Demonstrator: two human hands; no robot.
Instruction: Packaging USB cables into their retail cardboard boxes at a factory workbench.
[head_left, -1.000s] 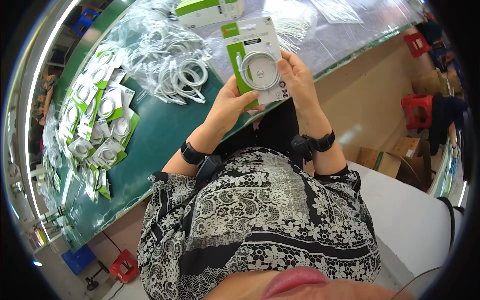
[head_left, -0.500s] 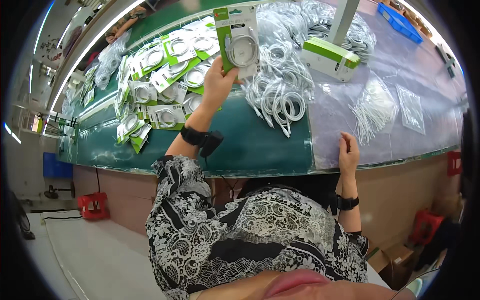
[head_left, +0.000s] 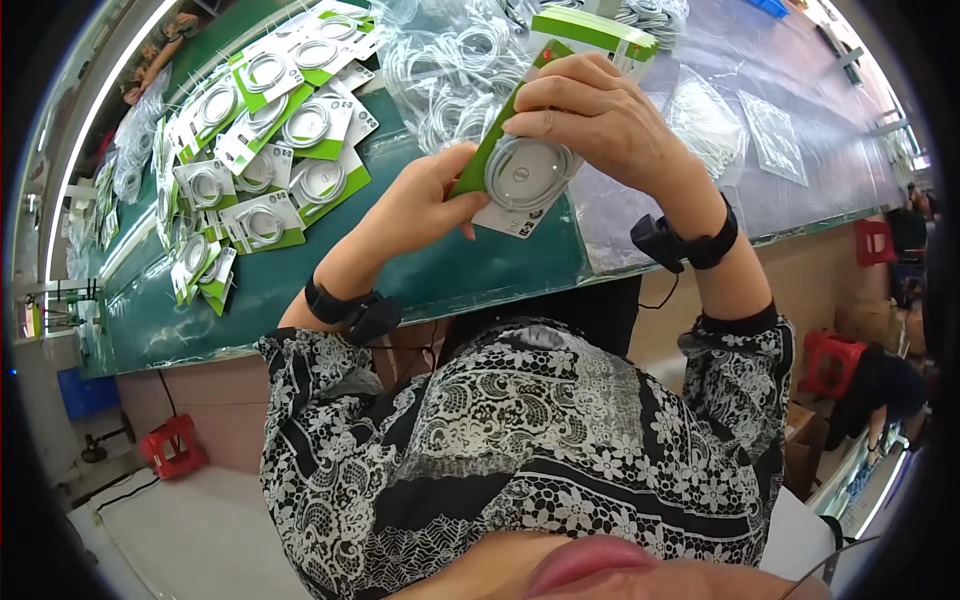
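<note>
One flat green-and-white cardboard card, with a coiled white cable on its face, sits tilted between your left hand and your right hand. It is up off the glossy green tabletop, just nearer you and to the right of the heap of loose white cables in clear plastic. Your left hand grasps the card's left edge, thumb over the front. Your right hand lies across its upper right part, fingers bent and touching; whether they pinch or only press, you cannot tell from this view. Left of the heap lies a spread pile of similar carded cables. Right of the heap stands a long green-and-white box, and farther right lie a bundle of thin white strips and a flat clear plastic bag.
</note>
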